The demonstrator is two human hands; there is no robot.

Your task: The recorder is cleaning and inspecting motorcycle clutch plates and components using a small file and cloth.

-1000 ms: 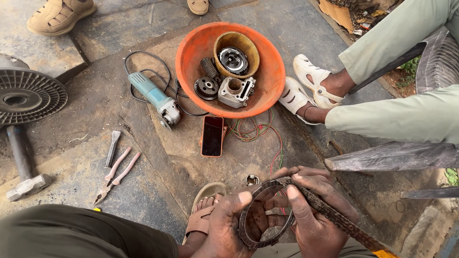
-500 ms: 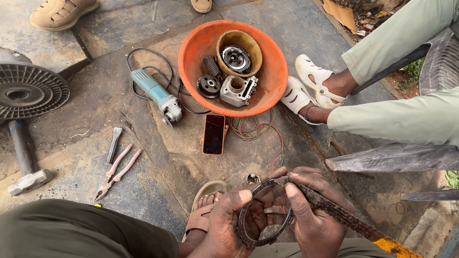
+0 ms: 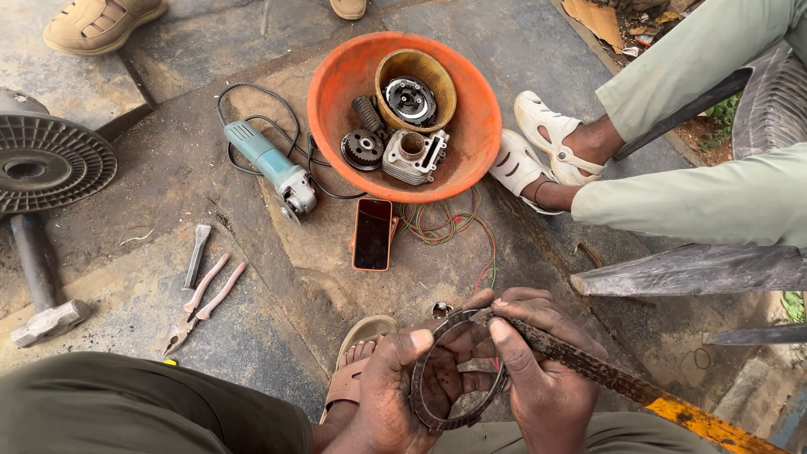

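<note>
A: The metal ring (image 3: 450,370) sits low in the view, upright between both hands, over the person's lap and just above a sandalled foot (image 3: 357,370); has anything shifted?

B: Barely; against the frames of a second ago the ring is in the same grip, the long file (image 3: 588,366) has hardly moved along its rim, and only the view has drifted a little; I'd judge the filing to be mid-stroke, neither starting nor finishing.

A: And the grip?

B: The left hand (image 3: 395,391) is curled round the ring's left side, thumb pressed on the rim; the right hand (image 3: 538,370) is closed around the file, forefinger laid along it, its tip resting on the ring's upper edge.

A: Materials?

B: The ring is thin, dark, toothed along its edge, dull with grime; the file is a flat rusty bar, rough-faced, with a yellow handle end; the concrete floor (image 3: 252,336) is stained and cracked.

A: Around it?

B: An orange plastic basin (image 3: 336,101) holding greasy cast engine parts and a smaller yellowish bowl (image 3: 387,71); a blue-green angle grinder (image 3: 269,164) beside it; a phone (image 3: 372,234) lying flat; pink-handled pliers (image 3: 202,303); a hammer (image 3: 42,286); another person's pale sandals (image 3: 538,143) at right.
</note>
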